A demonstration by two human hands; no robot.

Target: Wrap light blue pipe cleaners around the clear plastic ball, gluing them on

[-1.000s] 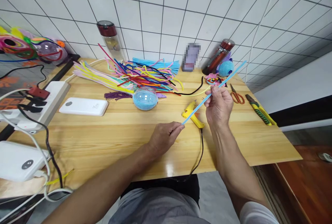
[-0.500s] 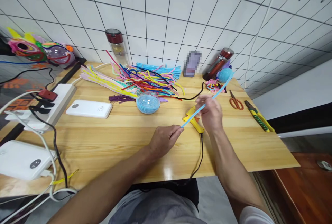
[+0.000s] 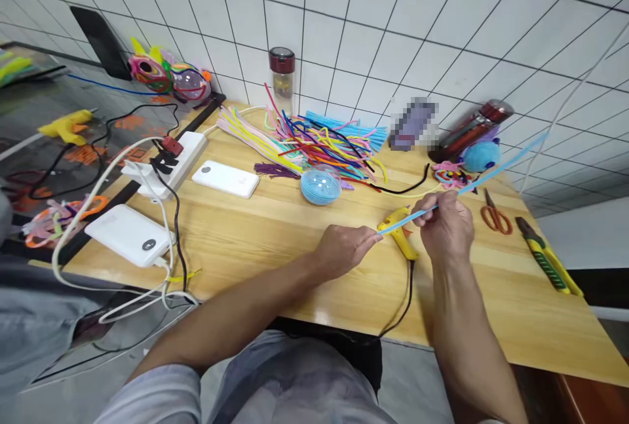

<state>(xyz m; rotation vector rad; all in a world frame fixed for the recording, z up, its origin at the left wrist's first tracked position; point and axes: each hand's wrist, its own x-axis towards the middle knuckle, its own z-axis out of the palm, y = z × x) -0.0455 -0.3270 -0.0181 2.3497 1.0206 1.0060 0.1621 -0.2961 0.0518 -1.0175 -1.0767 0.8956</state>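
A light blue pipe cleaner (image 3: 506, 163) stretches slantwise above the table. My left hand (image 3: 346, 250) pinches its lower end between thumb and fingertips. Farther along, my right hand (image 3: 447, 224) has its fingers closed around the same pipe cleaner, whose far end sticks out up and to the right. Beneath it lies a yellow hot glue gun (image 3: 405, 244) with a black cord, partly covered by the strand. Left of the glue gun rests a clear plastic ball (image 3: 321, 186), its lower part wrapped in light blue strands.
Behind the ball spreads a pile of coloured pipe cleaners (image 3: 329, 145). Orange-handled scissors (image 3: 496, 219) and green-and-yellow pliers (image 3: 545, 257) lie at the right. A power strip (image 3: 184, 162), white power banks (image 3: 226, 179) and loose cables occupy the left. Two bottles (image 3: 282, 77) stand by the wall.
The view has swung left, so the table's things appear farther right. Both hands still hold the blue pipe cleaner; the right fingers, blurred before, now show closed around it.
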